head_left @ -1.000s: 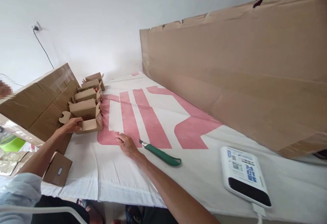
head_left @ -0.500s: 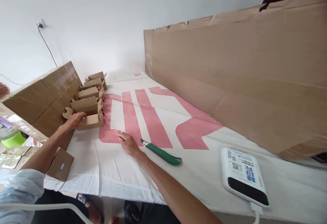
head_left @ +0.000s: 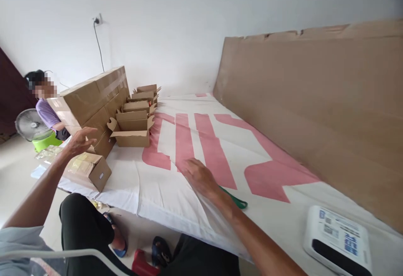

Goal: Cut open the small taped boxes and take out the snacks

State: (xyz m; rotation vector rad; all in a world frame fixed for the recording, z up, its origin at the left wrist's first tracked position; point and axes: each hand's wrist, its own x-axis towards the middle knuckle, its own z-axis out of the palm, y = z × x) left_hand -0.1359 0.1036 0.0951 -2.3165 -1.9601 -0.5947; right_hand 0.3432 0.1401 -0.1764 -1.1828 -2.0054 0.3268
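Left hand (head_left: 79, 140) hovers open above a small open box (head_left: 91, 169); right hand (head_left: 199, 177) lies flat on the table (head_left: 283, 213), covering a green-handled knife (head_left: 236, 200)

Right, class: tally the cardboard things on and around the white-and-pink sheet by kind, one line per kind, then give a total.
Small open folded cartons in the row: 5
Large taped carton: 1
Small open box of packets below the left hand: 1
Big flat cardboard sheet leaning at the wall: 1
Total: 8
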